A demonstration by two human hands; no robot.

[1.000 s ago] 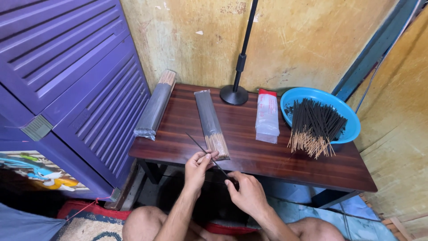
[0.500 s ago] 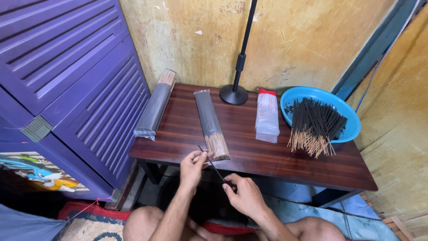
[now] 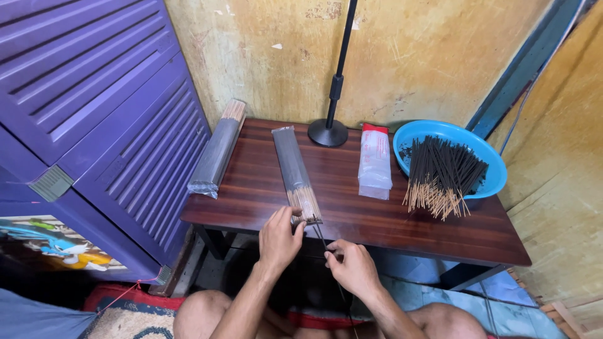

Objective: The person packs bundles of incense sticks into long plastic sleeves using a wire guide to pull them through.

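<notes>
My left hand (image 3: 281,233) grips the open near end of a long clear packet of dark incense sticks (image 3: 294,166), which lies on the wooden table (image 3: 377,220). My right hand (image 3: 352,267) sits just below the table's front edge and pinches a single thin dark incense stick (image 3: 320,240). The stick's upper tip points at the packet's mouth, right beside my left fingers. Its lower end runs down past my right wrist.
A blue bowl (image 3: 440,127) at the right holds a heap of loose incense sticks (image 3: 443,172). A flat pile of clear sleeves with a red top (image 3: 375,162) lies mid-table. A second filled packet (image 3: 217,150) overhangs the left edge by the purple louvred door (image 3: 94,94). A black stand base (image 3: 328,133) sits at the back.
My left hand let go of the single stick and moved up onto the packet's open end. My right hand turned the stick from a diagonal to point at the packet mouth.
</notes>
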